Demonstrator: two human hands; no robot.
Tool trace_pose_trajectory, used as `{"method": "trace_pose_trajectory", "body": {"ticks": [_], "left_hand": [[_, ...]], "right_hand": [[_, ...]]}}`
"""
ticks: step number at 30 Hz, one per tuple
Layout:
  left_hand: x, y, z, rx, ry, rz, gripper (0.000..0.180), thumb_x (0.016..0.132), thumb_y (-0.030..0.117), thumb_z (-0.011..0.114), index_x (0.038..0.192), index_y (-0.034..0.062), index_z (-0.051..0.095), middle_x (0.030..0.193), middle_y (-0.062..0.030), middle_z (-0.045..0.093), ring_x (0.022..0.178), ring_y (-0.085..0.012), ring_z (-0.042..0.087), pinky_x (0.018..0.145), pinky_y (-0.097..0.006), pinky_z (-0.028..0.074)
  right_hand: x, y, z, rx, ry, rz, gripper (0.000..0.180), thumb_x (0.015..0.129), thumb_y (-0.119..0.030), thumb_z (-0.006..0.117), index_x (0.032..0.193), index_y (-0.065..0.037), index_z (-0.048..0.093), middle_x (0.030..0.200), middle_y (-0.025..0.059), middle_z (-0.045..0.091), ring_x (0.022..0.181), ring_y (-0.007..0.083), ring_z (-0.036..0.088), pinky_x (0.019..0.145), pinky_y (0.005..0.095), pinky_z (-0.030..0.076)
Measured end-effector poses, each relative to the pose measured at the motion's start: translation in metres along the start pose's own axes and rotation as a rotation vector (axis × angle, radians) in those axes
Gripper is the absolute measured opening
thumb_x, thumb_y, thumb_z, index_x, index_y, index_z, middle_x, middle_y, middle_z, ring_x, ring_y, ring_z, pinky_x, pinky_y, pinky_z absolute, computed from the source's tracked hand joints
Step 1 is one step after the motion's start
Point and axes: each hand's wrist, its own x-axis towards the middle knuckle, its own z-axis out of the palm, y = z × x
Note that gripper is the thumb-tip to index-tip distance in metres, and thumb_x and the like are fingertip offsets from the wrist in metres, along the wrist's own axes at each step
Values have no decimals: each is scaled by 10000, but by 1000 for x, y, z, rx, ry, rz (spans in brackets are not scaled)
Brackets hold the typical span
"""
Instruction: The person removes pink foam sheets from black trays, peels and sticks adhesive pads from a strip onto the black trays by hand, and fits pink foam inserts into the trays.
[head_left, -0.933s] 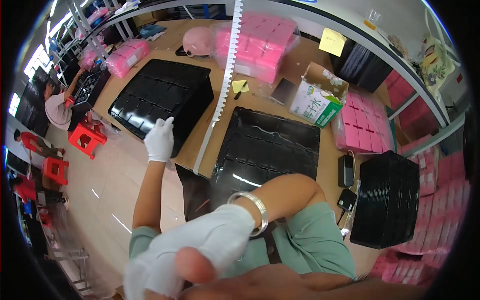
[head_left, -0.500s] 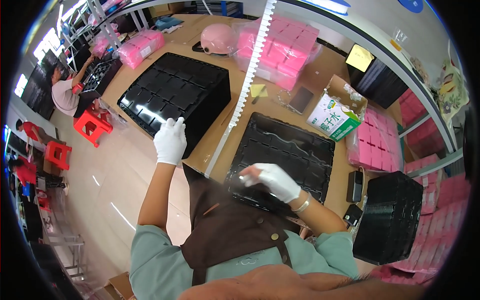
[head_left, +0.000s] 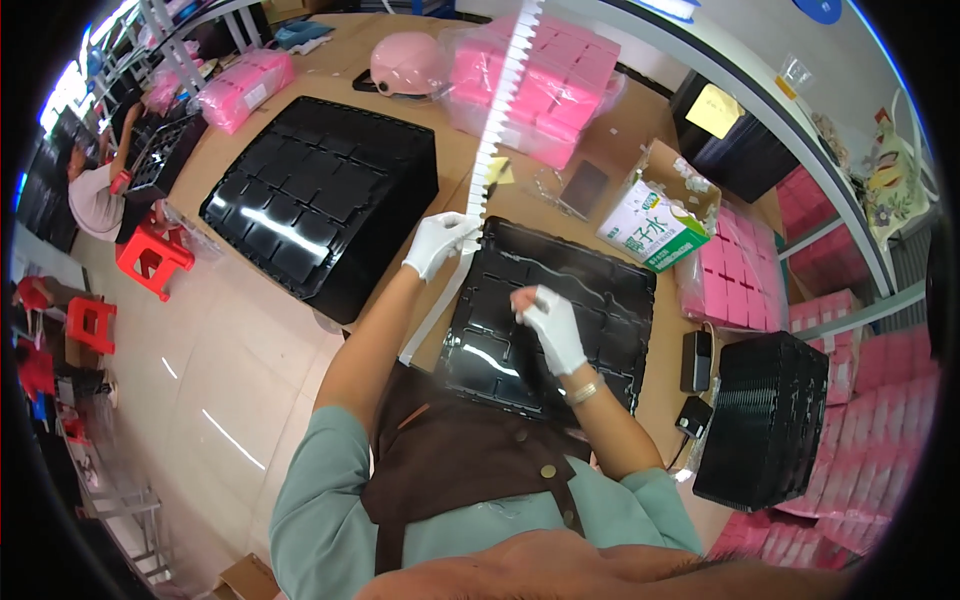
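Note:
My left hand (head_left: 437, 245), in a white glove, has its fingers pinched at the edge of a long white strip with toothed tabs (head_left: 505, 95). The strip runs from the top of the view down between the black trays. Above a black plastic tray (head_left: 610, 300) lying before me is my right hand (head_left: 552, 328), gloved with bare fingertips. Its fingers are curled together; whatever they may hold cannot be made out. To the left stands a tall stack of black trays (head_left: 320, 190) with moulded compartments.
Beyond the tray are an open carton (head_left: 655, 225), a phone (head_left: 584, 189), pink wrapped packs (head_left: 540, 80) and a pink helmet (head_left: 408, 64). More black trays (head_left: 765, 420) are stacked at right, beside a small black device (head_left: 697, 360). A person (head_left: 95, 195) works at far left near a red stool (head_left: 155, 260).
My left hand has left the tall tray stack and moved right to the white strip. My right hand has risen slightly farther over the tray. The view has shifted a little.

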Motion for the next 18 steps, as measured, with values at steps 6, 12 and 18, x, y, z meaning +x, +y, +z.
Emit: {"method": "trace_pose_trajectory", "body": {"ticks": [6, 12, 18], "left_hand": [[-67, 33, 29, -129, 211, 205, 148, 864, 174, 696, 905, 34, 723, 751, 15, 664, 573, -3, 516, 482, -185, 388], [-80, 43, 21, -201, 161, 120, 242, 893, 200, 658, 1044, 13, 684, 783, 8, 647, 602, -16, 518, 518, -173, 396], [-53, 17, 11, -611, 45, -94, 181, 907, 221, 657, 951, 46, 648, 723, 26, 597, 545, -7, 467, 456, -167, 306]], "right_hand": [[43, -12, 46, 285, 22, -1, 232, 883, -147, 677, 1049, 11, 635, 930, 25, 645, 839, 91, 579, 772, 220, 451], [47, -12, 51, 213, 82, 3, 141, 837, -107, 706, 927, -9, 660, 866, 19, 631, 809, 96, 583, 736, 234, 457], [43, -25, 50, -297, 231, -561, 63, 730, -44, 713, 769, -17, 672, 840, 72, 594, 777, 191, 594, 714, 305, 474]]}}
